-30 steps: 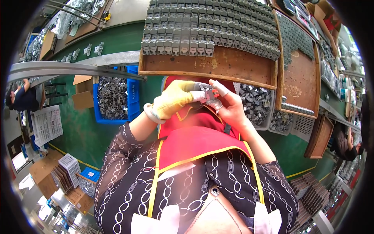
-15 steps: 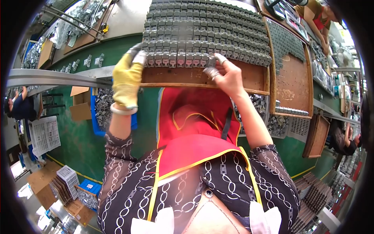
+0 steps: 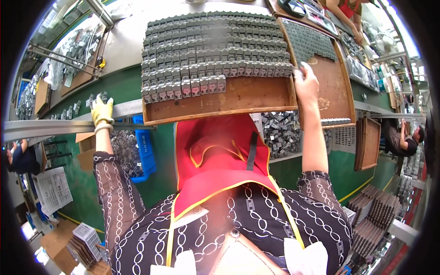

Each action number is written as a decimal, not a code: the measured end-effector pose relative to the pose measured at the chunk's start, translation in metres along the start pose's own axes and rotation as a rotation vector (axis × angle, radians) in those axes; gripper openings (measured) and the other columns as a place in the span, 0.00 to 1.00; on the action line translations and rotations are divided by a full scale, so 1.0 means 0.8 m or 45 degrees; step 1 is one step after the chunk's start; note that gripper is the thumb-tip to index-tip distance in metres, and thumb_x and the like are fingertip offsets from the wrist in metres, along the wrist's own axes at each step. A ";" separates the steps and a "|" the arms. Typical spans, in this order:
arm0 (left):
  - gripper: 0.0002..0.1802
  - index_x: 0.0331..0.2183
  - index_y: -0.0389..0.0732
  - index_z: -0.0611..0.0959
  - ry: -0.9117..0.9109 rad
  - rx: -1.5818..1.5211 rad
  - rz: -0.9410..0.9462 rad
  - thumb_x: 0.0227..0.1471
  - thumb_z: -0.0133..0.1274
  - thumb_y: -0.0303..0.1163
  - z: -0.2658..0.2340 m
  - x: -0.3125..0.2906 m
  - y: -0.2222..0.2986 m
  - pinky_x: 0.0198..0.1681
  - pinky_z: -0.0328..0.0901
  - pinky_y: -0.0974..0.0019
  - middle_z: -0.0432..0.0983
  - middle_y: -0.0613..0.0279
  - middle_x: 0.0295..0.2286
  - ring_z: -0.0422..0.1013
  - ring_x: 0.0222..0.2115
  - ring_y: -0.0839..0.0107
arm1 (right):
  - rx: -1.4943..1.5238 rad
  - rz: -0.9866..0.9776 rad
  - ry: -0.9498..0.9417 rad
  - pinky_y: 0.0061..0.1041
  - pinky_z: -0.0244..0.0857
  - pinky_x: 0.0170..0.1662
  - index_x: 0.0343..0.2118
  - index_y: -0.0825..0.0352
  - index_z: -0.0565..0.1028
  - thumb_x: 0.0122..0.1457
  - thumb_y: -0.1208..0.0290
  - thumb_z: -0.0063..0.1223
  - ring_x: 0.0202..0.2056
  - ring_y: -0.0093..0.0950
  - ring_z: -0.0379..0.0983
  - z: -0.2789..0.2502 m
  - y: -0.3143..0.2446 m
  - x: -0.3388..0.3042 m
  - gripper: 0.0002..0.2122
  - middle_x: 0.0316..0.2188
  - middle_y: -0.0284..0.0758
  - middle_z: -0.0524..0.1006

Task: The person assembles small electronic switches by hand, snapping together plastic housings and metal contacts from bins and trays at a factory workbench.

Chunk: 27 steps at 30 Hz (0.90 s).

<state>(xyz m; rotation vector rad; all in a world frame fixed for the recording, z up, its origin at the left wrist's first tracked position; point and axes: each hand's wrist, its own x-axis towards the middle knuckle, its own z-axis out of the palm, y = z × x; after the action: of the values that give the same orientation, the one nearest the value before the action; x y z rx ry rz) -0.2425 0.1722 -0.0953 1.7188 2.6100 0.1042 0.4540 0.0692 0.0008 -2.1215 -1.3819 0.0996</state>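
Observation:
A wooden tray (image 3: 256,98) holds rows of small grey housings (image 3: 215,43); its front row is partly filled, and some there show pinkish faces. Left of the tray, my left hand (image 3: 101,112), in a yellow glove with pale fingertips, has its fingers closed round a small grey housing (image 3: 103,96). That piece is at the end of a line of similar housings (image 3: 69,111) on a green surface. My right hand (image 3: 308,83), bare with white wraps on some fingertips, is curled at the tray's right rim, by the row ends. Its exact grip is partly hidden.
A second wooden tray (image 3: 338,87), partly filled, adjoins on the right. A metal rail (image 3: 59,128) runs at left above a blue bin (image 3: 145,153) of loose parts. More loose parts (image 3: 279,133) lie below the tray. Another person (image 3: 350,16) works at the far right.
My left hand has left the tray's left side and reached left to the line of housings. My right hand has moved from the front row to the right rim. The view has shifted.

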 end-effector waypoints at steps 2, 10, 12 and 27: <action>0.37 0.61 0.45 0.69 0.118 -0.112 0.071 0.55 0.55 0.50 0.018 0.003 -0.002 0.60 0.61 0.50 0.67 0.46 0.58 0.65 0.57 0.47 | -0.042 0.209 -0.107 0.34 0.65 0.59 0.61 0.72 0.66 0.63 0.62 0.53 0.56 0.40 0.73 0.003 0.097 0.029 0.27 0.54 0.53 0.74; 0.11 0.40 0.45 0.84 0.678 -0.204 0.405 0.56 0.54 0.37 0.041 0.012 0.006 0.48 0.68 0.52 0.79 0.50 0.40 0.74 0.42 0.49 | 0.391 0.111 0.094 0.30 0.70 0.51 0.54 0.68 0.74 0.56 0.70 0.62 0.46 0.31 0.77 0.058 0.185 0.050 0.22 0.46 0.40 0.80; 0.17 0.45 0.44 0.84 0.600 -0.383 0.305 0.58 0.54 0.42 0.040 0.018 0.019 0.49 0.68 0.54 0.80 0.48 0.42 0.73 0.44 0.46 | 0.566 0.261 0.065 0.26 0.74 0.36 0.51 0.67 0.77 0.55 0.71 0.65 0.35 0.26 0.78 0.044 0.232 0.051 0.20 0.42 0.36 0.81; 0.14 0.32 0.45 0.79 -1.570 -2.498 0.099 0.60 0.54 0.45 -0.146 -0.265 0.210 0.46 0.66 0.61 0.76 0.66 0.32 0.73 0.36 0.70 | 1.275 -0.087 -0.685 0.30 0.75 0.51 0.41 0.71 0.76 0.52 0.88 0.60 0.43 0.29 0.79 0.029 -0.120 -0.145 0.13 0.42 0.39 0.79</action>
<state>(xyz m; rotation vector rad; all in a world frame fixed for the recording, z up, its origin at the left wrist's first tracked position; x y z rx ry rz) -0.0103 0.0382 0.0264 0.5426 0.6093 0.8322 0.3150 0.0070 0.0025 -1.2203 -1.2639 1.1417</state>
